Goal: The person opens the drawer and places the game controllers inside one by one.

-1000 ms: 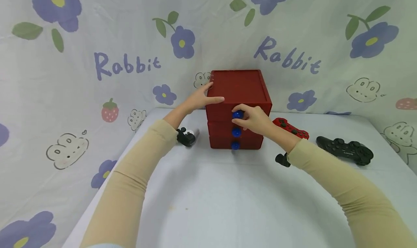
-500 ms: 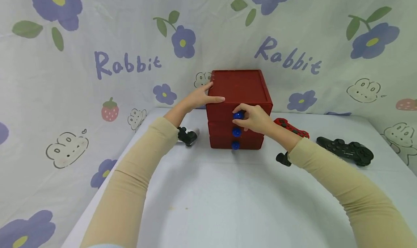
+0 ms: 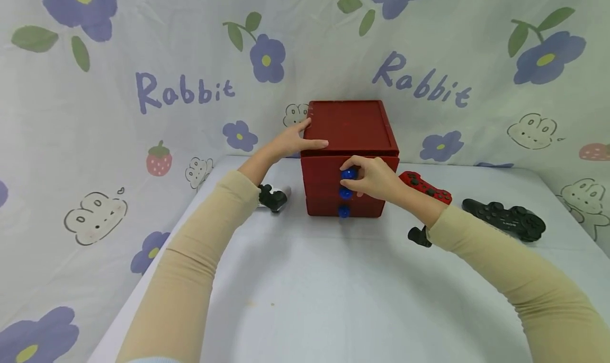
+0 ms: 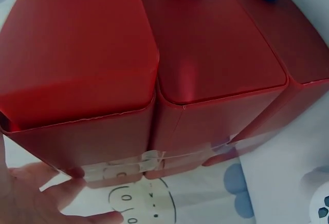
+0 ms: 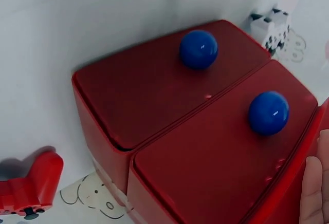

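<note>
A red three-drawer cabinet [image 3: 350, 122] stands on the white table with a round blue knob on each drawer. My left hand [image 3: 290, 142] rests on its top left edge, fingers spread and straight, thumb lying near the front edge. With thumb and fingers, my right hand [image 3: 374, 178] pinches the top knob [image 3: 348, 174]. The top drawer [image 4: 82, 54] juts a little out of its frame in the left wrist view, while the two below sit closed. The middle knob [image 5: 269, 113] and bottom knob [image 5: 199, 49] show whole in the right wrist view.
Right of the cabinet lie a red game controller [image 3: 424, 187] and a black one [image 3: 505, 220]. A dark piece [image 3: 419, 237] pokes out from behind the right sleeve. To the left sits a black-and-white controller [image 3: 274, 197]. A flower-printed cloth [image 3: 190, 45] hangs behind.
The top drawer has come slightly forward, opening a gap under the cabinet's top edge. My right hand has moved toward me with the knob; the left hand has stayed in place.
</note>
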Demonstrator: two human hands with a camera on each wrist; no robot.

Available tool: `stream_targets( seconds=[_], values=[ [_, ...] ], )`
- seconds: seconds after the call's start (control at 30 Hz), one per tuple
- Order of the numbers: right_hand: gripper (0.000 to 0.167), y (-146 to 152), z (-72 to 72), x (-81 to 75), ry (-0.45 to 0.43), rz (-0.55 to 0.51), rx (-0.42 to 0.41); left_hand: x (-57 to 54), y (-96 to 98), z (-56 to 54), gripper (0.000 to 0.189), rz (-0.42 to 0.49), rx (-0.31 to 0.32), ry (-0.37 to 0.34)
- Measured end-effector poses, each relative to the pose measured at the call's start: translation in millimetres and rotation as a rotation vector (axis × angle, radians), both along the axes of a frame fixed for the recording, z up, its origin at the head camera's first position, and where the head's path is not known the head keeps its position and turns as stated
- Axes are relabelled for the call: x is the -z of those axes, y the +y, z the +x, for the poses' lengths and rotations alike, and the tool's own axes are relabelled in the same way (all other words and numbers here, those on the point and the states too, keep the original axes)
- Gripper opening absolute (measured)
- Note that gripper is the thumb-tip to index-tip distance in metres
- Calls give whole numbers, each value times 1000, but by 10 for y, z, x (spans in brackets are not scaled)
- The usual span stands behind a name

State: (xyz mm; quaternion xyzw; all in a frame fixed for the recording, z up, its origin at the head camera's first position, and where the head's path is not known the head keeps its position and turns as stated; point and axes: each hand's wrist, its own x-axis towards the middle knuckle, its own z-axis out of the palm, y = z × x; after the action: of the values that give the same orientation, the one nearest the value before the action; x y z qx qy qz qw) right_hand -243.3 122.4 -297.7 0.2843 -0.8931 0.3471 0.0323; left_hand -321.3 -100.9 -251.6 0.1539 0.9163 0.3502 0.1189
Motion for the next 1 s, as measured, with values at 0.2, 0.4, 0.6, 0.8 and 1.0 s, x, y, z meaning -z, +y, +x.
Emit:
stream_targets(
  seconds=[0.2,0.4,0.6,0.8,1.0],
  values=[
    [30,-7,111,-13,20,8,10,21,9,-57,91,-46,43,42],
    [31,-8,206,-10,24,10,-4,25,1,-67,91,-68,63,55],
    [30,-13,268,1,37,4,-14,-8,-10,-40,91,-62,84,43],
    [29,-14,364,18,43,8,-6,-24,-15,-24,91,-56,96,25],
    [30,-24,453,29,36,7,-1,-5,-25,-22,91,-45,110,18]
  ],
)
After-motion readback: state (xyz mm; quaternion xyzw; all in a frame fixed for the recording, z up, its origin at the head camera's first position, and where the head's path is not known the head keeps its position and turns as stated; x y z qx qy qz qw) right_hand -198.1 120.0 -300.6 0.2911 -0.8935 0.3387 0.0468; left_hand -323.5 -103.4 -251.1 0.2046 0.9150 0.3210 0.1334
